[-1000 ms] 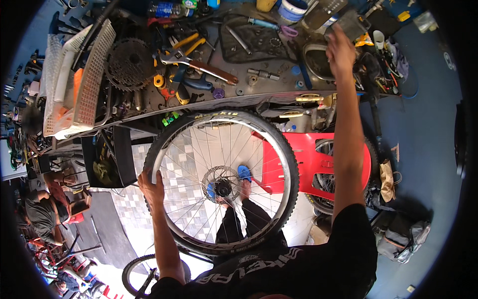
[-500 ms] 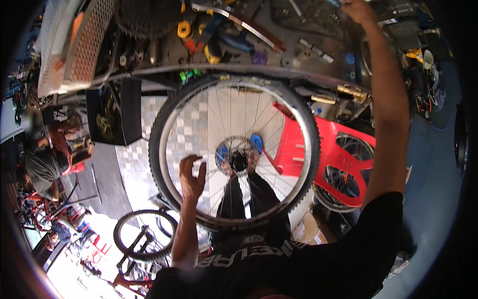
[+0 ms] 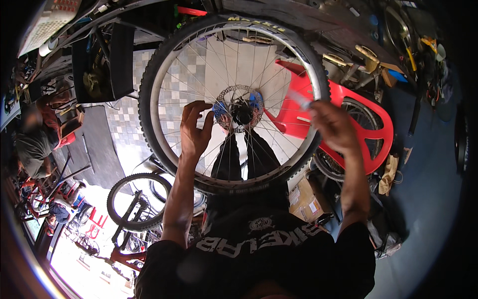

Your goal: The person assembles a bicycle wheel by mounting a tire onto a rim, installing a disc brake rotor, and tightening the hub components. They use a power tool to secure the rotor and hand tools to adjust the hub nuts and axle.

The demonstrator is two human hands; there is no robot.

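Observation:
A bicycle wheel [image 3: 158,119] with a knobby black tyre and a silver rim lies flat in front of me, propped between the workbench edge and my body. At its centre are a brake disc [image 3: 225,97] and a black hub [image 3: 242,113]. My left hand [image 3: 194,128] is over the spokes left of the hub, thumb and fingers apart with nothing between them. Above the rim's right side my right hand [image 3: 332,125] is closed around a small pale tool [image 3: 300,99]. Motion blurs that tool, so its exact kind does not show.
A red plastic chair [image 3: 343,137] and another wheel [image 3: 366,119] are to the right. The workbench [image 3: 289,17] runs along the far side. Below left is a bicycle [image 3: 130,204]. A cardboard box [image 3: 304,202] sits at lower right, and a person [image 3: 31,144] is at far left.
My right hand has come back from the far right of the workbench to the wheel's right side, bringing the pale tool. The left hand stays open over the spokes. My view has shifted.

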